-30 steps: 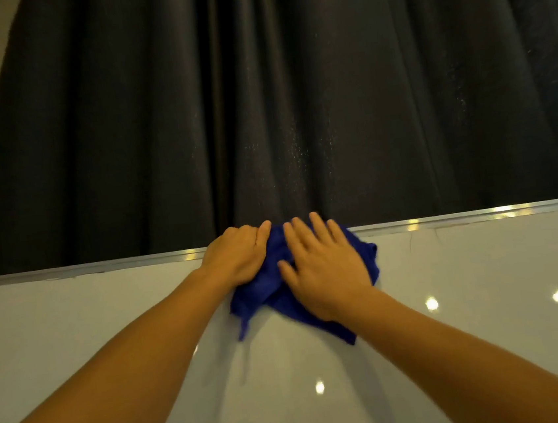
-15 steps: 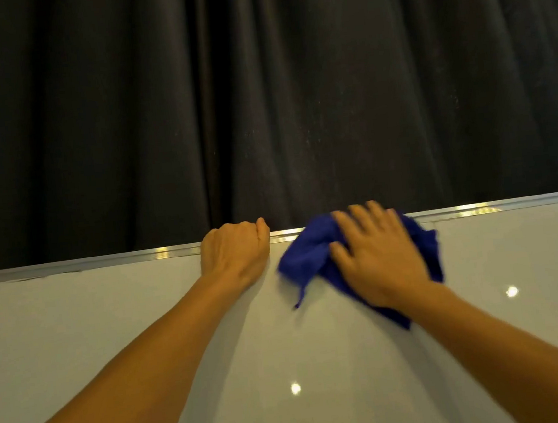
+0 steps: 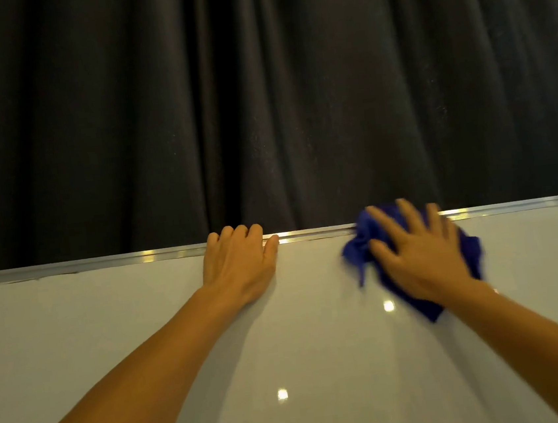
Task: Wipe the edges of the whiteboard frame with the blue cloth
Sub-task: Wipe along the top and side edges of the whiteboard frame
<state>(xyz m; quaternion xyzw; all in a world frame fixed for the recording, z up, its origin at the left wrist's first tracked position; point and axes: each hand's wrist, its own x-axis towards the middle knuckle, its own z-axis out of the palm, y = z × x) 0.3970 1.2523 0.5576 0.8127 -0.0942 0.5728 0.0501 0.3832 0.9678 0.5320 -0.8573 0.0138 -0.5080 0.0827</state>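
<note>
Two hands work the whiteboard's top frame [image 3: 314,232].
Bunched blue cloth [image 3: 360,244] sits on that rail under the right hand [image 3: 420,258], fingers spread flat pressing it; left hand [image 3: 238,267] hooks the edge, gripping nothing else; a loose corner could slip off the rail.

Top frame rail [image 3: 314,233]: bare stretch between left hand [image 3: 238,267] and blue cloth [image 3: 363,240], free to pass. Left hand's fingers [image 3: 238,232] hooked over the rail, blocks travel leftward there. Right hand [image 3: 420,258] flat on the cloth, covering the rail at that spot. Rail right of it [image 3: 528,204] bare to the picture edge. Dark curtain [image 3: 258,93] hangs right behind the rail, little room back there. Whiteboard face [image 3: 321,362] bare below, except both forearms crossing it.
</note>
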